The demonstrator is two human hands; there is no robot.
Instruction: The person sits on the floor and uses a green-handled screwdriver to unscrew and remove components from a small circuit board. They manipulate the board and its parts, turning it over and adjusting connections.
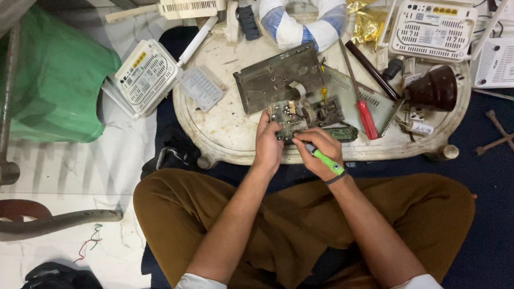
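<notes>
Your left hand [267, 143] grips the small circuit board [286, 118] by its near edge, fingers curled shut around it, board sitting just above your knuckles on the worn white tray table [228, 137]. Your right hand [321, 152] is closed around a green-handled screwdriver [324, 158], handle running back across your palm toward the wrist, tip end pointing at the board just left of that hand; the tip itself is hidden, can't tell if it touches. Just beyond the board lies a grey metal plate [277, 76], touching or nearly so. A red-handled screwdriver [365, 115] lies to the right of your right hand, apart from it. A white router [146, 76] sits well off to the left of your left hand, past the table edge.
</notes>
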